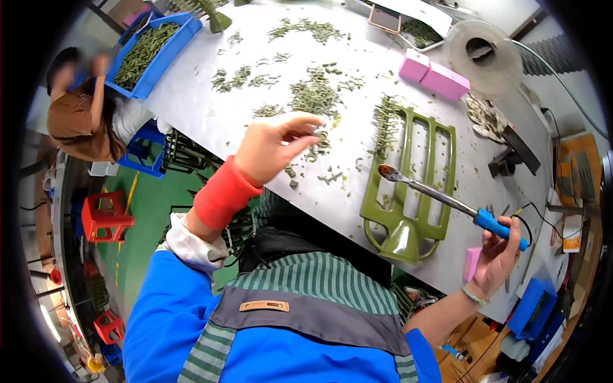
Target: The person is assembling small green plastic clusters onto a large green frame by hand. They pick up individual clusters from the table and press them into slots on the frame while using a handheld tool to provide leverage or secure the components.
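The right hand [497, 255] is gripping a soldering iron [447, 201] by its blue handle, its tip hanging over the green plastic rack [408, 185] lying on the grey table [191, 96]. The left hand [271, 148] is hovering, fingers loosely open and holding nothing, above scattered green plastic bits [313, 96].
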Demonstrator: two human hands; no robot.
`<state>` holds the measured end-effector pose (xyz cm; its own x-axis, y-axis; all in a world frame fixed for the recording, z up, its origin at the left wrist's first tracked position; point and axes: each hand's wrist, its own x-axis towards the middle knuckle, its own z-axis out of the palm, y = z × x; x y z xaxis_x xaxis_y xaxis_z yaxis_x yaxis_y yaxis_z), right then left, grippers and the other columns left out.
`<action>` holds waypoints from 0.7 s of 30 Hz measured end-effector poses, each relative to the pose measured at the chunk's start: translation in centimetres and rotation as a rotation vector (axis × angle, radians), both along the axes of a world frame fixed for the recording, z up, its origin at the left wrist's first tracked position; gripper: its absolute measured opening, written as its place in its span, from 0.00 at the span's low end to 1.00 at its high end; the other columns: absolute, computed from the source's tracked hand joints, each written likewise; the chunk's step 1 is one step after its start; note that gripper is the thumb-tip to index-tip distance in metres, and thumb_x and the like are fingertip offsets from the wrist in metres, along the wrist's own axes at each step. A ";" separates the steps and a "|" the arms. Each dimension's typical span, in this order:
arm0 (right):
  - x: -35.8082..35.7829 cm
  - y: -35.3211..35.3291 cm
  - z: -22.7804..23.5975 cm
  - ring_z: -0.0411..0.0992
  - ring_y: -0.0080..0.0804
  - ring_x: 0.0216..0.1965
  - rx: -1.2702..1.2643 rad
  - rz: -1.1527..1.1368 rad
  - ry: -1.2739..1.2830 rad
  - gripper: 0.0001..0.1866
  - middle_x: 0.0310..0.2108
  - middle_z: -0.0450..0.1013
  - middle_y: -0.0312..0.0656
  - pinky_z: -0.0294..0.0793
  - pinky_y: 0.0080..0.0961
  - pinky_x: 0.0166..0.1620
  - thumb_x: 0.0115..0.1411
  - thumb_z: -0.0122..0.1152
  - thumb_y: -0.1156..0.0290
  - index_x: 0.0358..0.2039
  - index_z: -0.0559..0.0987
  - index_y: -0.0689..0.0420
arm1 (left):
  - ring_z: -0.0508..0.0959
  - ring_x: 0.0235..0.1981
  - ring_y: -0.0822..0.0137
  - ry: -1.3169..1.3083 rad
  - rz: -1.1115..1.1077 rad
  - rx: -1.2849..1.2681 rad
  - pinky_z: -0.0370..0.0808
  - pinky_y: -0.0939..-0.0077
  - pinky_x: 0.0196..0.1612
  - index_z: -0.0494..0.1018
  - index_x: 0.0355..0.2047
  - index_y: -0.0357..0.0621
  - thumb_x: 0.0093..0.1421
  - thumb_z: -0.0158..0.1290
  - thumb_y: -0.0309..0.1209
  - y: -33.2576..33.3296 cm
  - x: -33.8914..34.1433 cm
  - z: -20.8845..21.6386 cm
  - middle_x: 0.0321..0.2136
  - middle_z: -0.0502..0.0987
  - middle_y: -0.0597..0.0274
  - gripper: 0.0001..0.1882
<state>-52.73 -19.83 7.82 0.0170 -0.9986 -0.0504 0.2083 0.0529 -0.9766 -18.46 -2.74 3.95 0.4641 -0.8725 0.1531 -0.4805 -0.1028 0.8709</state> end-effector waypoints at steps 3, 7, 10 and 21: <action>0.1 -0.3 -0.9 0.72 0.27 0.18 0.012 -0.004 0.004 0.15 0.22 0.74 0.42 0.74 0.17 0.25 0.59 0.59 0.63 0.29 0.77 0.64 | 0.79 0.31 0.75 -0.084 -0.199 -0.046 0.76 0.82 0.36 0.76 0.39 0.38 0.54 0.56 0.19 -2.6 -2.4 0.2 0.30 0.79 0.60 0.11; 0.0 -0.4 -1.1 0.73 0.26 0.18 0.037 0.010 0.014 0.15 0.21 0.74 0.42 0.75 0.16 0.25 0.59 0.58 0.62 0.29 0.77 0.65 | 0.79 0.30 0.71 -0.116 -0.252 -0.093 0.76 0.80 0.34 0.76 0.34 0.42 0.53 0.56 0.21 -5.5 -4.4 -0.2 0.30 0.78 0.61 0.08; 0.4 -0.4 -1.2 0.74 0.26 0.18 0.060 0.027 0.030 0.15 0.21 0.74 0.42 0.75 0.15 0.25 0.59 0.58 0.62 0.29 0.77 0.65 | 0.77 0.31 0.66 -0.352 -0.234 -0.195 0.74 0.77 0.35 0.77 0.31 0.46 0.50 0.59 0.24 -6.9 -4.6 -0.9 0.27 0.78 0.66 0.07; 1.6 -0.7 -2.0 0.75 0.27 0.19 0.046 0.066 -0.016 0.14 0.24 0.75 0.42 0.76 0.17 0.24 0.59 0.57 0.63 0.30 0.77 0.64 | 0.72 0.30 0.65 -0.533 -0.251 -0.157 0.72 0.72 0.36 0.78 0.29 0.51 0.48 0.60 0.28 -8.0 -4.4 -1.9 0.25 0.78 0.70 0.07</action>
